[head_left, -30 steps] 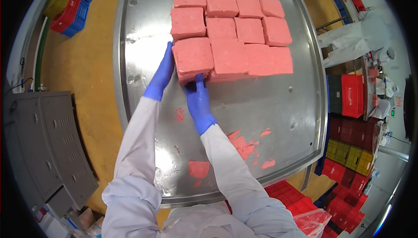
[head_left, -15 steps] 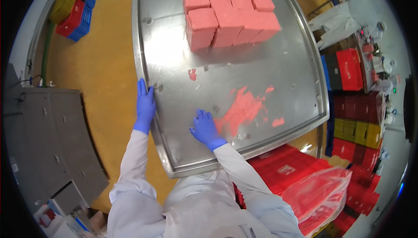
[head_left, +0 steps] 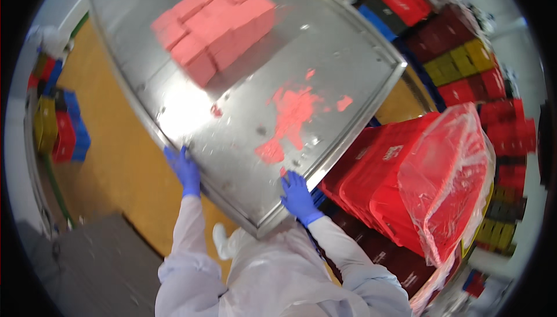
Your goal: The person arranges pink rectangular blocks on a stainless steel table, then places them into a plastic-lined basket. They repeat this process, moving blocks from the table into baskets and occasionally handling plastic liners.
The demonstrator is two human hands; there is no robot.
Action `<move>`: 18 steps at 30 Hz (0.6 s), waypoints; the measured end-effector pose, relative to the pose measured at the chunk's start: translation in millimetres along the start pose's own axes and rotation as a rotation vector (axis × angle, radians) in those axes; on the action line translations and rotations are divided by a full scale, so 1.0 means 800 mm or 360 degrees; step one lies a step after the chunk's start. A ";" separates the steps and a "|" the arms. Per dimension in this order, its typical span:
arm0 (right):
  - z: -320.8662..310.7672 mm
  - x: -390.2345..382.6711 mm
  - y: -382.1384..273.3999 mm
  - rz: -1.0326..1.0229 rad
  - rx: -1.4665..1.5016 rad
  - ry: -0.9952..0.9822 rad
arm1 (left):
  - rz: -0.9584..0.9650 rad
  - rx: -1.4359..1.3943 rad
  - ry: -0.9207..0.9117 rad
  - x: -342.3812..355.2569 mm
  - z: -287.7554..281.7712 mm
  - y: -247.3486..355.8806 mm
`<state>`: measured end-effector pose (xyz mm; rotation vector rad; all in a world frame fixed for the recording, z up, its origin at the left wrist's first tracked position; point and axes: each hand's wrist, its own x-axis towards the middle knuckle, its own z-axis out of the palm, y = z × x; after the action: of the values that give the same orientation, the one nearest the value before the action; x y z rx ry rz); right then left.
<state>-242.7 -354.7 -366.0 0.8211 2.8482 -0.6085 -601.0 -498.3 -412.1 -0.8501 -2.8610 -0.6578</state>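
Note:
Both hands wear blue gloves. My left hand (head_left: 184,172) lies over the left rim of a metal table (head_left: 243,120), its fingers apart. My right hand (head_left: 299,197) rests at the near right rim, fingers stretched out, beside a small pink scrap (head_left: 283,171). Just beyond it, a flattened patch of soft pink material (head_left: 293,111) is smeared over the metal, with a loose pink bit (head_left: 344,103) to its right. Farther off, several pink blocks (head_left: 217,24) stand packed together in rows. I cannot tell what the pink material is.
Stacked red crates (head_left: 377,166), partly under clear plastic sheeting (head_left: 455,172), stand close by the table's right side. More coloured crates (head_left: 464,64) line the right. Blue, red and yellow crates (head_left: 64,125) sit on the floor at left, near a grey cabinet (head_left: 110,265).
The view has turned, so the table now slants and its blocks appear farther left. My right hand has moved from the table surface beside the smear to the near rim. My left hand stays at the left rim.

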 end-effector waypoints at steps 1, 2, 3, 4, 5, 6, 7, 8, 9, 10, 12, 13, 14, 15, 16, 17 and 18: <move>0.006 0.003 -0.008 0.0064 -0.0132 -0.0042 | 0.0032 0.0067 0.0004 -0.001 -0.002 -0.001; 0.012 0.006 -0.012 0.0153 -0.0143 -0.0008 | 0.0136 0.0116 -0.0114 0.006 -0.012 0.012; 0.018 0.011 -0.017 0.0219 -0.0139 0.0019 | 0.0228 0.0194 -0.0221 0.012 -0.024 0.022; 0.027 0.020 -0.024 0.0323 -0.0101 0.0069 | 0.0342 0.0147 -0.0231 0.017 -0.022 0.016; 0.033 0.029 -0.027 0.0428 -0.0062 0.0116 | 0.0456 0.0099 -0.0245 0.022 -0.016 0.011; 0.047 0.034 -0.034 0.0529 -0.0002 0.0155 | 0.0570 0.0072 -0.0268 0.023 -0.011 0.000; 0.056 0.043 -0.035 0.0643 0.0060 0.0173 | 0.0587 0.0025 -0.0322 0.023 -0.008 -0.005; 0.070 0.050 -0.039 0.0687 0.0035 0.0323 | 0.0605 -0.0016 -0.0368 0.023 -0.006 -0.003; 0.055 0.059 -0.057 0.0821 0.0310 0.0302 | 0.0644 0.0038 -0.0360 0.022 -0.010 -0.007; 0.066 0.073 -0.070 0.0884 0.0144 0.0358 | 0.0774 0.0086 -0.0251 0.027 -0.002 -0.031; 0.090 0.075 -0.080 0.1046 0.0196 0.0564 | 0.0859 -0.0099 -0.0456 0.023 -0.026 -0.016; 0.093 0.083 -0.093 0.1096 0.0243 0.0591 | 0.0957 -0.0180 -0.0487 0.025 -0.032 -0.035; 0.099 0.090 -0.101 0.1188 0.0253 0.0623 | 0.1051 -0.0281 -0.0513 0.030 -0.035 -0.046; 0.109 0.095 -0.104 0.1287 0.0265 0.0644 | 0.1086 -0.0470 -0.0609 0.028 -0.041 -0.054; 0.111 0.100 -0.110 0.1378 0.0235 0.0664 | 0.1120 -0.0648 -0.0691 0.028 -0.049 -0.064; 0.111 0.106 -0.114 0.1465 0.0206 0.0685 | 0.1153 -0.0825 -0.0768 0.035 -0.060 -0.079; 0.113 0.115 -0.116 0.1559 0.0182 0.0703 | 0.1075 -0.0982 -0.0824 0.044 -0.076 -0.096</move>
<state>-370.0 -418.5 -436.2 2.3538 2.2380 -0.4588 -674.4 -564.2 -379.5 -2.2098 -2.4242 -1.3785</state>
